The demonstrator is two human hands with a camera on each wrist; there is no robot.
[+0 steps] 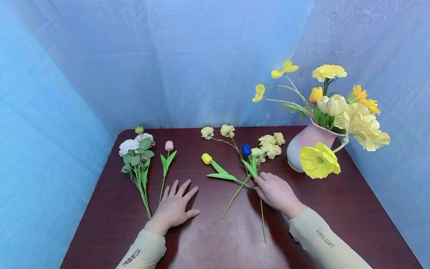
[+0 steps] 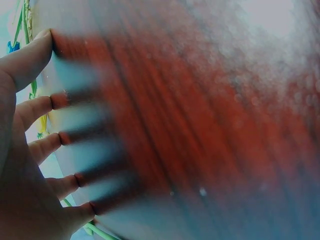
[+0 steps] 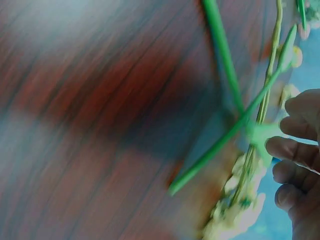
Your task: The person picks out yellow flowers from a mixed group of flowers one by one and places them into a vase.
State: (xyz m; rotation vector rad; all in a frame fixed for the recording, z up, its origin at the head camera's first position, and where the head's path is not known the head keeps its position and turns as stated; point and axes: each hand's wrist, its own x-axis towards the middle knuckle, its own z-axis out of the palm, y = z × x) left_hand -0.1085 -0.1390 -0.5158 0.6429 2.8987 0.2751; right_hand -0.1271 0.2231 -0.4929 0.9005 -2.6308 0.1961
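My left hand (image 1: 175, 206) is spread on the table beside the pink tulip's (image 1: 169, 146) stem, its fingertips (image 2: 60, 138) touching the wood. Over the crossed stems at centre right is my right hand (image 1: 278, 191), fingers loosely bent, close to the blue tulip (image 1: 246, 150) and the end of the yellow tulip (image 1: 206, 158). In the right wrist view, its fingertips (image 3: 280, 148) are beside a blurred green leaf, with no stem visibly pinched. A spray of pale yellow flowers (image 1: 267, 146) lies beneath the tulips. The right palm's inner side is partly hidden.
A pink-and-white vase (image 1: 304, 147) of yellow flowers stands at the right, with a large yellow poppy (image 1: 320, 160) leaning over its front. White flowers (image 1: 129, 146) with leafy stems lie at the left. Blue cloth (image 1: 201, 74) hangs behind the dark wooden table (image 1: 215, 243).
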